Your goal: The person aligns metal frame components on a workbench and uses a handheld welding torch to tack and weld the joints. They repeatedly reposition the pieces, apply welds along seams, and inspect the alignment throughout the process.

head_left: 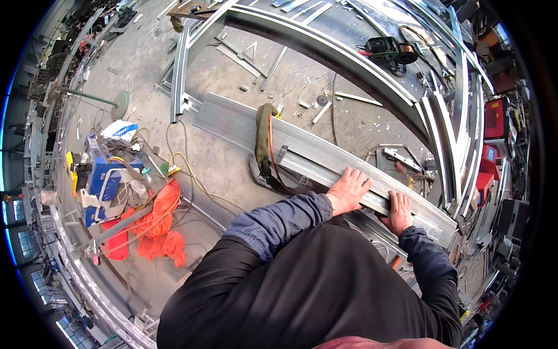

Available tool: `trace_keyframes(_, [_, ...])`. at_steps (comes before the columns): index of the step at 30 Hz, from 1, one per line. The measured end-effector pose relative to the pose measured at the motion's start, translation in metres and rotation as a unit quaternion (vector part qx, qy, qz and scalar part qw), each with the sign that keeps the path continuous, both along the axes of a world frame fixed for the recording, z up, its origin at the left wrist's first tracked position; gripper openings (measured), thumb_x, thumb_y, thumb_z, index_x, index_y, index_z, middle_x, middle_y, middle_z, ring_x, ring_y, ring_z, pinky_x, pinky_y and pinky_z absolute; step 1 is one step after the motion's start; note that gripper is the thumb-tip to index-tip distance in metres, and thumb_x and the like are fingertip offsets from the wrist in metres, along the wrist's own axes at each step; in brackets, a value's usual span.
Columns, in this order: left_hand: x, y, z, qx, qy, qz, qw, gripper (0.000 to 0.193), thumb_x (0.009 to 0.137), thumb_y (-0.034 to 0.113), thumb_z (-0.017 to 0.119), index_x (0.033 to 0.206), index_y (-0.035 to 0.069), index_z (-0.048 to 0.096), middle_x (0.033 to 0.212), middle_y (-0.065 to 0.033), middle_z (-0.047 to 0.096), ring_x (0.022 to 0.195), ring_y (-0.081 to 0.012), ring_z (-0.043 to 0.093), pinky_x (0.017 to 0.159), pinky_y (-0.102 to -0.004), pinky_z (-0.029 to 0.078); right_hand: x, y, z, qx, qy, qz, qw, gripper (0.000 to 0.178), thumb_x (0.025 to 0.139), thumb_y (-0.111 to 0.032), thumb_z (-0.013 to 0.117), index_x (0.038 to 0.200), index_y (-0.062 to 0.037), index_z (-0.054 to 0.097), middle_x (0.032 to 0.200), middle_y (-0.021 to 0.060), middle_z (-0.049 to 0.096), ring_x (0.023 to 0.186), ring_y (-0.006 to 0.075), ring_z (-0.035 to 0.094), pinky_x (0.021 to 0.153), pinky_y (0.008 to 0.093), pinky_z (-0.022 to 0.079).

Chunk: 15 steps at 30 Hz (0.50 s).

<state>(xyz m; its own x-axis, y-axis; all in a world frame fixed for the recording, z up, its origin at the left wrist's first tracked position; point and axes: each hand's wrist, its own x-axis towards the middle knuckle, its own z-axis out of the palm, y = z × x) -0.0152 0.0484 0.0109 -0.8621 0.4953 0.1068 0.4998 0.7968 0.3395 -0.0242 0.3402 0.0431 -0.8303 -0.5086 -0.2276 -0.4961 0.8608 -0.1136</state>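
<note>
In the head view, see a wide silver beam (224, 119) running slantwise under both hands. Along the beam, find a narrow bar (311, 170) lying lengthwise. Resting on the bar with the left hand (350, 191), fingers a bit spread and nearly straight. Touching the metal near the beam's right end with the right hand (399, 214), fingers a little bent. Cannot tell if gripping or just pressing, with thumbs and undersides hard to see.

Already done, by the look of it: bar laid along the beam, green strap (263, 128) put across the beam. Hard to judge what is left, with any joins too small to see.

Left of the beam, spot a blue-and-white bag (120, 129) with print too tiny to read. Right of the beam, spot a red box (496, 118) with marks, also too small to read.
</note>
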Motion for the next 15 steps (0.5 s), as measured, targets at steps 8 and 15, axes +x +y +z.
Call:
trace_keyframes(8, [-0.027, -0.033, 0.027, 0.017, -0.170, -0.071, 0.983, 0.107, 0.083, 0.065, 0.087, 0.166, 0.009, 0.047, 0.142, -0.0200, 0.061, 0.137, -0.0379, 0.055, 0.116, -0.0511, 0.042, -0.001, -0.008, 0.005, 0.007, 0.014, 0.000, 1.000, 0.105, 0.064, -0.035, 0.101, 0.150, -0.0067, 0.048, 0.128, 0.0184, 0.059, 0.122, 0.0416, 0.056, 0.109, 0.0537, 0.044])
trace_keyframes(15, [-0.193, -0.269, -0.020, -0.081, -0.108, 0.328, 0.935, 0.050, 0.090, 0.046, 0.082, 0.113, 0.002, 0.081, 0.113, -0.0211, 0.081, 0.108, -0.0366, 0.079, 0.097, -0.0501, 0.063, -0.003, -0.012, 0.016, 0.002, -0.015, -0.016, 1.000, 0.104, 0.063, -0.035, 0.101, 0.149, -0.0071, 0.051, 0.126, 0.0165, 0.061, 0.122, 0.0398, 0.058, 0.110, 0.0527, 0.044])
